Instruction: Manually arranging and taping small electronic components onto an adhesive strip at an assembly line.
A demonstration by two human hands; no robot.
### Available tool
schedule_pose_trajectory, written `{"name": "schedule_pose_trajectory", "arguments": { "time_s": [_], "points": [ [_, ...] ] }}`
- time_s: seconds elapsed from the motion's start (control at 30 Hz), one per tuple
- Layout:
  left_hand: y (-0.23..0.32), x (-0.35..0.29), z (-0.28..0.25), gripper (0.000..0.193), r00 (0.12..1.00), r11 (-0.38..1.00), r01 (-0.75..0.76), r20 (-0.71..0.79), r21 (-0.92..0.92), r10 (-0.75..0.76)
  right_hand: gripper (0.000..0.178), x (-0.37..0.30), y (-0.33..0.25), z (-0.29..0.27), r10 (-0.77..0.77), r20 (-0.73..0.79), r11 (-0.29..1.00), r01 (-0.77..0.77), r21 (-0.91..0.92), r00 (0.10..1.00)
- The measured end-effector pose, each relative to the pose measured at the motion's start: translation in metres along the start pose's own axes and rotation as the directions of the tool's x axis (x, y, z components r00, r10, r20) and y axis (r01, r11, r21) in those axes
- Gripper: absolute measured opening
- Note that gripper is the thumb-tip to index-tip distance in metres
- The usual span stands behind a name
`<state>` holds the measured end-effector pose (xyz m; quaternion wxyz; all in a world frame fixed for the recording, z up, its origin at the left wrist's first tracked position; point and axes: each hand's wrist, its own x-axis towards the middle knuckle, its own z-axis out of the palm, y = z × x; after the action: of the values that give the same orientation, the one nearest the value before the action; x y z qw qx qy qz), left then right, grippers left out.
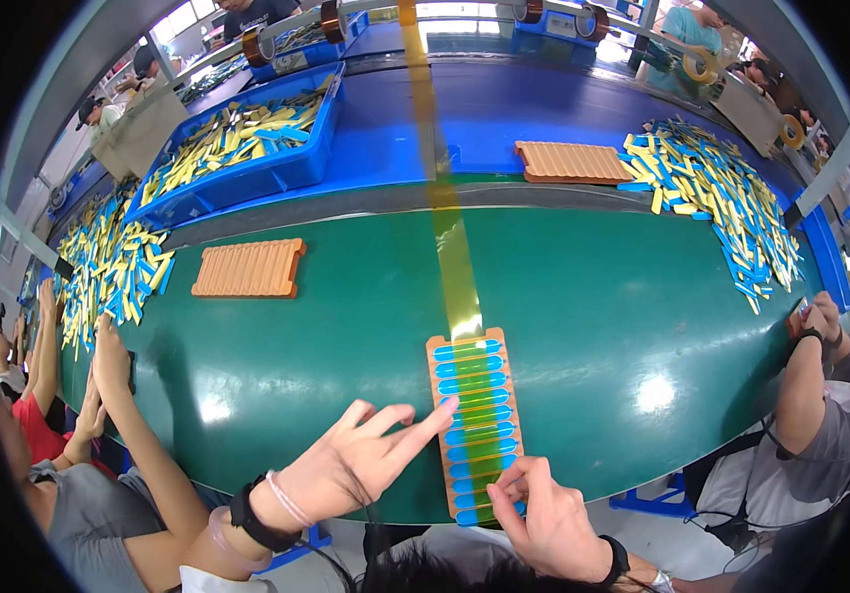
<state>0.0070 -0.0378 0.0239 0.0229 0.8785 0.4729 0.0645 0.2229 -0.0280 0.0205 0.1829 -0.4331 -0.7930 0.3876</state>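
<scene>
An orange ribbed tray (436, 353) lies lengthwise in front of me on the green table. Several blue strips (456, 383) sit crosswise in its grooves. Clear yellow tape (458, 267) comes down from the far side and runs along the tray's middle over the strips. My left hand (351, 460) is open, its fingers apart, with the index fingertip at the tape over the tray's left half. At the tray's near right end, my right hand (549, 519) has thumb and fingers closed at the tape's near part; the exact grip is partly hidden.
Other orange trays lie at left (249, 269) and far right (571, 162). Blue and yellow strips are heaped at the left (114, 272) and right (712, 188); a blue bin (287, 176) holds more. Tape rolls (257, 46) hang on the overhead bar. Co-workers' arms (143, 425) reach in at both sides.
</scene>
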Motion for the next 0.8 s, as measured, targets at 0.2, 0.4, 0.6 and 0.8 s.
{"name": "schedule_pose_trajectory", "arguments": {
  "time_s": [0.2,0.4,0.6,0.8],
  "points": [
    [0.032,-0.009,-0.01,0.047,0.991,0.996,-0.081,-0.109,-0.033,0.077,0.024,0.002,-0.003,0.0,0.037,-0.003,0.999,-0.037,0.022,0.999],
    [0.047,-0.032,0.013,0.044,0.989,0.992,-0.123,-0.085,-0.014,0.121,0.021,0.0,-0.001,0.004,-0.034,-0.068,0.999,0.035,0.006,0.997],
    [0.047,-0.029,0.009,0.048,0.973,0.972,-0.227,-0.02,0.058,0.228,0.019,0.002,-0.003,0.006,0.024,-0.028,0.996,-0.021,0.087,0.999],
    [0.053,-0.023,0.006,0.044,0.966,0.964,-0.258,-0.019,0.055,0.26,0.02,0.003,-0.009,0.0,0.094,0.05,0.993,-0.097,0.066,0.994]
  ]
}}
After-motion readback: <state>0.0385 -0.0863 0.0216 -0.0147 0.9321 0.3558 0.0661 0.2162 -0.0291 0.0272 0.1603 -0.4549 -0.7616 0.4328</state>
